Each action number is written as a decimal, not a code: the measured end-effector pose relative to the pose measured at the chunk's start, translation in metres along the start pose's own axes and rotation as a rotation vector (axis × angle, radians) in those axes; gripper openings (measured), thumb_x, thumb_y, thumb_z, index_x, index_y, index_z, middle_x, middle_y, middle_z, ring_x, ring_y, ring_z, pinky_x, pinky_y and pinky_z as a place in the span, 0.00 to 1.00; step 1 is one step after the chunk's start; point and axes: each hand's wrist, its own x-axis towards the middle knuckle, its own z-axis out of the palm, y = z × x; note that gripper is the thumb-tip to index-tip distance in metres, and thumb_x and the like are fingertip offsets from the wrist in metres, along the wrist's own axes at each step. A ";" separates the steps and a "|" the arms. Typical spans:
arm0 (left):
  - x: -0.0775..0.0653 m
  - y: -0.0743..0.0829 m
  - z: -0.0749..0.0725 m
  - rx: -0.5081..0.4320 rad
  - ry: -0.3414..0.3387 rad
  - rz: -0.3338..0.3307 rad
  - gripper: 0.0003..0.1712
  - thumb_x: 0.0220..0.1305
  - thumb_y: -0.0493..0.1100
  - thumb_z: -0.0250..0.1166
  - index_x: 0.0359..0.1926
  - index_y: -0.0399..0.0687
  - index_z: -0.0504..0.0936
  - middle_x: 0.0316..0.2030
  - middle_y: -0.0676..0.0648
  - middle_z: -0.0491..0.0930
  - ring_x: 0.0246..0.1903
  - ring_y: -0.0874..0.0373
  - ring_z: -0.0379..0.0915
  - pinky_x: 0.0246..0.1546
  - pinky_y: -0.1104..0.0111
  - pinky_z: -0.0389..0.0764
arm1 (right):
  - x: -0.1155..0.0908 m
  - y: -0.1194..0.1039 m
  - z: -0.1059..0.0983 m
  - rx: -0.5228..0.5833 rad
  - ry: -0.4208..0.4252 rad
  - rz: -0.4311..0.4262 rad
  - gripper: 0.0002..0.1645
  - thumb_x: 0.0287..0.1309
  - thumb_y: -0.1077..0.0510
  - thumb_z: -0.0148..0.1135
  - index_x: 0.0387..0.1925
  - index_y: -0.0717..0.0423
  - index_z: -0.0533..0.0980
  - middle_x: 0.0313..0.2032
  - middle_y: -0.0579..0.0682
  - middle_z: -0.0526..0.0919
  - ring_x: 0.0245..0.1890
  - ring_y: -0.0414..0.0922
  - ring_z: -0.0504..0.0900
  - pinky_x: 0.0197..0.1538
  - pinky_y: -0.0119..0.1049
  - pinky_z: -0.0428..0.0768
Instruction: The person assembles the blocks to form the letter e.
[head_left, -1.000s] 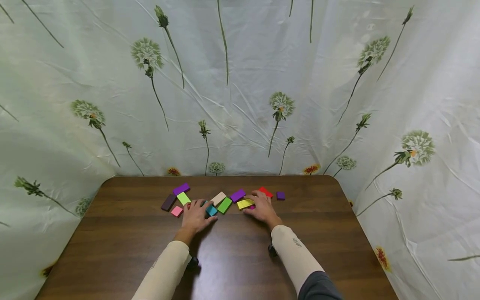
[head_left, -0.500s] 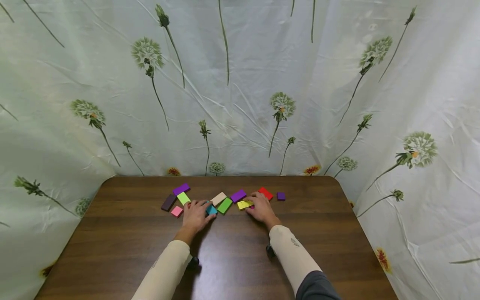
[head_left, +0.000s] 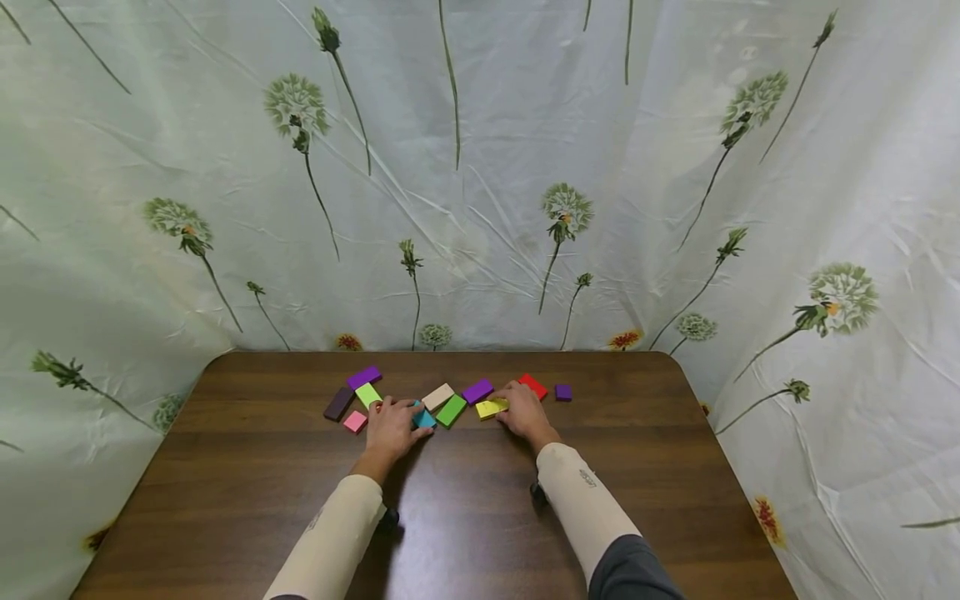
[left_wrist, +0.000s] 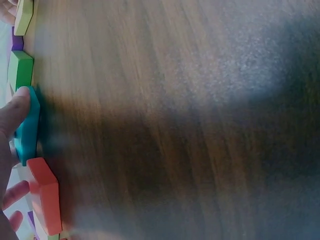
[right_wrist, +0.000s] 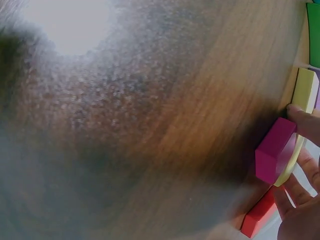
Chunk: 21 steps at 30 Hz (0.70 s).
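My left hand (head_left: 392, 429) pinches a teal block (head_left: 423, 417), its thumb on the near side in the left wrist view. A red-orange block (left_wrist: 45, 195) lies by its other fingers, mostly hidden by the hand in the head view. My right hand (head_left: 528, 413) holds a yellow block (head_left: 490, 408) between thumb and fingers. Against the yellow block, beside the thumb, is a magenta block (right_wrist: 275, 150), covered by the hand in the head view. Between the hands lie a green block (head_left: 452, 412), a beige block (head_left: 438, 397) and a purple block (head_left: 477, 392).
Left of the left hand are a dark block (head_left: 340, 404), a pink block (head_left: 356, 422), a lime block (head_left: 368, 395) and a purple block (head_left: 364, 377). A red block (head_left: 533, 386) and a small purple block (head_left: 563, 392) lie at right. A floral curtain (head_left: 480, 208) hangs behind the table (head_left: 465, 517).
The right hand has shifted slightly and its thumb has closed in on the yellow block; the magenta block is now out of sight in the head view. The left hand stays almost still.
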 end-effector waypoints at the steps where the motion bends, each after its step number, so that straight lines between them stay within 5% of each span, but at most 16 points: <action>1: 0.000 0.000 0.000 -0.002 -0.001 0.000 0.30 0.56 0.61 0.66 0.57 0.54 0.80 0.56 0.47 0.78 0.52 0.43 0.67 0.49 0.46 0.63 | 0.000 -0.001 0.000 0.001 -0.005 0.008 0.18 0.52 0.61 0.70 0.47 0.52 0.83 0.46 0.54 0.78 0.50 0.55 0.75 0.53 0.50 0.69; 7: 0.002 0.000 0.002 0.012 0.000 0.000 0.29 0.55 0.61 0.67 0.56 0.55 0.81 0.55 0.48 0.79 0.50 0.43 0.67 0.48 0.47 0.63 | 0.002 -0.004 0.000 -0.001 -0.023 0.046 0.18 0.52 0.61 0.70 0.47 0.48 0.83 0.47 0.52 0.78 0.52 0.54 0.73 0.54 0.56 0.59; 21: 0.003 0.000 0.000 0.058 0.021 0.019 0.29 0.54 0.62 0.67 0.54 0.57 0.82 0.54 0.48 0.80 0.49 0.43 0.68 0.47 0.48 0.65 | -0.006 -0.017 -0.004 -0.018 -0.001 -0.049 0.18 0.52 0.58 0.71 0.48 0.48 0.82 0.47 0.50 0.78 0.50 0.52 0.72 0.56 0.56 0.55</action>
